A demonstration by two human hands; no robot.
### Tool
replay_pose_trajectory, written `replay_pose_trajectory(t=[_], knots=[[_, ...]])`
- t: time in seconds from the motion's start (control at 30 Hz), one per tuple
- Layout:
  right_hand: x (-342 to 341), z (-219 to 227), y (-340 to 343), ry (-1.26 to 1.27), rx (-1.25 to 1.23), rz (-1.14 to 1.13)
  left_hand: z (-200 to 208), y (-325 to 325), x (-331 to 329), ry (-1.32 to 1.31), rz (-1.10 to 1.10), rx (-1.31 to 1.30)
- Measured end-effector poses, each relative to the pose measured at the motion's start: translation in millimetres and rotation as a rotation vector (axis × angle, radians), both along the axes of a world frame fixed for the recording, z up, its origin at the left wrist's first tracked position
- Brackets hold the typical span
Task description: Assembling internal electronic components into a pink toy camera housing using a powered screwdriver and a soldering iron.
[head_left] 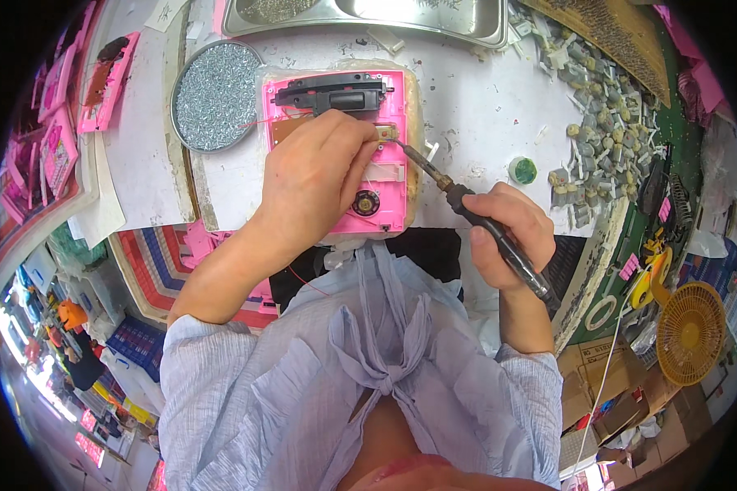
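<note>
Directly under bunched left hand [315, 168], pinch unclear, pink casing [396, 195], right hand [517, 231] gripping soldering iron [445, 182]

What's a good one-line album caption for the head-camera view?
Left hand over an open pink casing, right hand pointing a soldering iron into it, small silvery metal pieces alongside.

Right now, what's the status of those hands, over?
Right hand gripping soldering iron, tip at small part inside open pink casing. Left hand over casing, close to that part. Blocking the view: left hand, partly covering brown board.
</note>
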State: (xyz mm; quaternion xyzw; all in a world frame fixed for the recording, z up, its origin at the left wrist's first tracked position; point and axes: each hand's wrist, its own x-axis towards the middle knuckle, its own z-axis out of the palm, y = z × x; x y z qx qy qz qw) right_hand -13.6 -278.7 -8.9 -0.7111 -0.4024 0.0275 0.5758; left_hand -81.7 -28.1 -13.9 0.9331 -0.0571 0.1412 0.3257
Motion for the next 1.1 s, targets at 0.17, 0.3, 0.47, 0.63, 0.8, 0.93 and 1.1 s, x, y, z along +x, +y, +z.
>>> replay_pose_trajectory(t=[0.17,0.3,0.47,0.63,0.8,0.93,1.1], knots=[[-1.2,-2.0,0.1,0.010,0.011,-0.004,0.0,-0.2,-0.6,0.006,0.002,0.005],[-1.0,-1.7,0.6,0.006,0.013,-0.005,1.1,-0.5,-0.8,0.018,-0.001,-0.017],[-0.9,-2.6,1.2,0.004,0.018,-0.001,0.9,-0.4,-0.6,0.012,0.004,-0.007],[0.3,-6.9,1.5,-0.085,0.015,0.028,-1.7,-0.1,-0.3,-0.005,0.004,0.015],[-1.1,-10.3,-1.5,-0.174,-0.041,0.030,-0.5,0.2,-1.3,0.009,0.002,-0.017],[-1.3,-10.7,-1.1,-0.163,-0.001,0.009,-2.3,-0.2,-0.8,-0.016,0.005,0.009],[0.5,-6.8,-0.8,-0.148,-0.003,0.003,-0.8,-0.4,-0.6,-0.003,0.004,0.021]])
